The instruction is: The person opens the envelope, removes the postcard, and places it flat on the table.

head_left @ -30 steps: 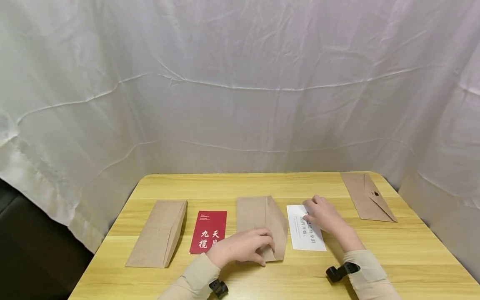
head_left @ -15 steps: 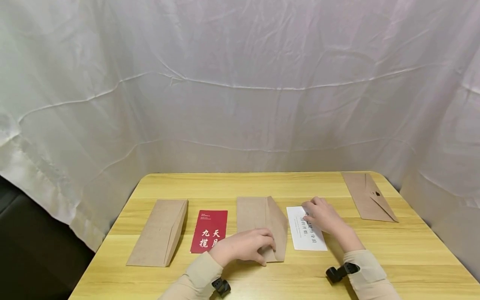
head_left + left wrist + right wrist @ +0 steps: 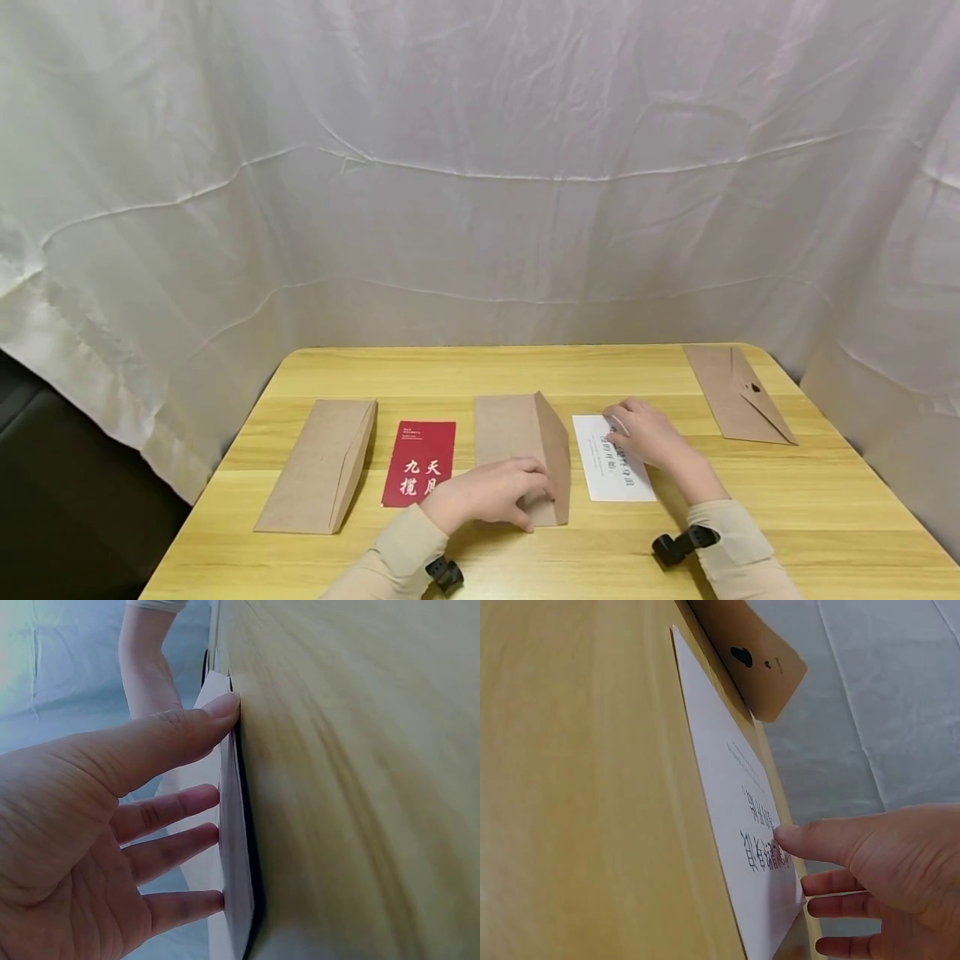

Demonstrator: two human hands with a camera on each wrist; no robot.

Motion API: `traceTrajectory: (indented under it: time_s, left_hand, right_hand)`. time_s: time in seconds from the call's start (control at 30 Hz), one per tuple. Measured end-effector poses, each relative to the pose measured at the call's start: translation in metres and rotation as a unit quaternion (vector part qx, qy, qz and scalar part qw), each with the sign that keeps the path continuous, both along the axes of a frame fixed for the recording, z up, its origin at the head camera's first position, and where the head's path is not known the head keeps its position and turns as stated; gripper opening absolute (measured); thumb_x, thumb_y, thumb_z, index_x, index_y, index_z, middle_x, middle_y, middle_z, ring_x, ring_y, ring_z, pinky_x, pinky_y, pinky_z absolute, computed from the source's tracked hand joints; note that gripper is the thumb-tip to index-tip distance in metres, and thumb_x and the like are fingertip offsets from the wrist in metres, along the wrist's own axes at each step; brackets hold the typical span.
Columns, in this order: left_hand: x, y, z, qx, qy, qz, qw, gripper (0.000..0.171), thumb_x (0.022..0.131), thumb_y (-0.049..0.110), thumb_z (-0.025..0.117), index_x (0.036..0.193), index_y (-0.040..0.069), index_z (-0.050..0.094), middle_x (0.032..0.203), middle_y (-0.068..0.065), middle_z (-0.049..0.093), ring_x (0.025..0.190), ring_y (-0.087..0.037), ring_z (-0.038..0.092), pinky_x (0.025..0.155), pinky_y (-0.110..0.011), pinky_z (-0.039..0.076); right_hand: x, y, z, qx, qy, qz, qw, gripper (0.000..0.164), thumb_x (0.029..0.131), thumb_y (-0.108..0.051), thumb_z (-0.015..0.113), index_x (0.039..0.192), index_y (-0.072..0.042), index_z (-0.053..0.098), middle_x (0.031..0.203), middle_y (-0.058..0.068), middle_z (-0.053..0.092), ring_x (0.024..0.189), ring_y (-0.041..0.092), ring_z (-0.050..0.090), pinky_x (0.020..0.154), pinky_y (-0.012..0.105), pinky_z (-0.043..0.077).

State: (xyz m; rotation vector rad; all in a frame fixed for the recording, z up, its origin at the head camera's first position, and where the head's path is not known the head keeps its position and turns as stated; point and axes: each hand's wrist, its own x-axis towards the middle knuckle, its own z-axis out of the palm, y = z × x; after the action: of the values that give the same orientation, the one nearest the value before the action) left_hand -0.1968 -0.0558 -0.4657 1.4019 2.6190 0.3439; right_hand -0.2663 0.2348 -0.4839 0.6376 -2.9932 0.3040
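Observation:
In the head view, my left hand (image 3: pixel 495 496) rests over the near part of a brown paper envelope (image 3: pixel 506 429). The left wrist view shows its fingertips against the envelope's face and its thumb at the near edge. This envelope's flap (image 3: pixel 772 664) stands raised on the right, with a dark printed mark visible in the right wrist view. My right hand (image 3: pixel 651 435) is over the upper right of a white card (image 3: pixel 597 467) with dark lettering. Its thumb touches the printed face, while the other fingers are right at the far edge.
A red card (image 3: pixel 420 442) with white characters lies left of the middle envelope. Further left is another brown envelope (image 3: pixel 303 475), its side flap lifted. A third envelope (image 3: pixel 727 396) lies at the table's (image 3: pixel 825 517) back right corner. A pale curtain (image 3: pixel 480 250) hangs behind.
The middle envelope's flap has tilted up from lying nearly flat. My right hand and the white card's top edge have shifted slightly nearer. My left hand has stayed almost in place.

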Motion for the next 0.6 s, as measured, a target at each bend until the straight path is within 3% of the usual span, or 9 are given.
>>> traceTrajectory:
  time_s: [0.37,0.6]
  left_hand:
    - [0.001,0.0,-0.002,-0.001,0.008,0.004,1.0,0.043,0.081,0.034,0.078,0.121,0.026,0.065,0.125,0.01,0.058,0.109,-0.002,0.055,0.095,-0.016,0.046]
    - [0.001,-0.003,0.001,-0.005,0.04,0.013,0.9991,0.042,0.082,0.039,0.076,0.121,0.028,0.064,0.128,0.009,0.06,0.119,-0.007,0.056,0.106,-0.024,0.043]
  right_hand:
    - [0.001,0.001,0.003,-0.006,0.008,0.009,1.0,0.038,0.09,-0.023,0.069,0.123,-0.004,0.062,0.121,0.02,0.061,0.112,0.041,0.058,0.092,0.06,0.048]
    - [0.002,0.006,0.02,-0.036,0.037,0.01,0.999,0.037,0.093,-0.022,0.065,0.123,-0.001,0.062,0.121,0.022,0.061,0.111,0.042,0.059,0.091,0.058,0.049]
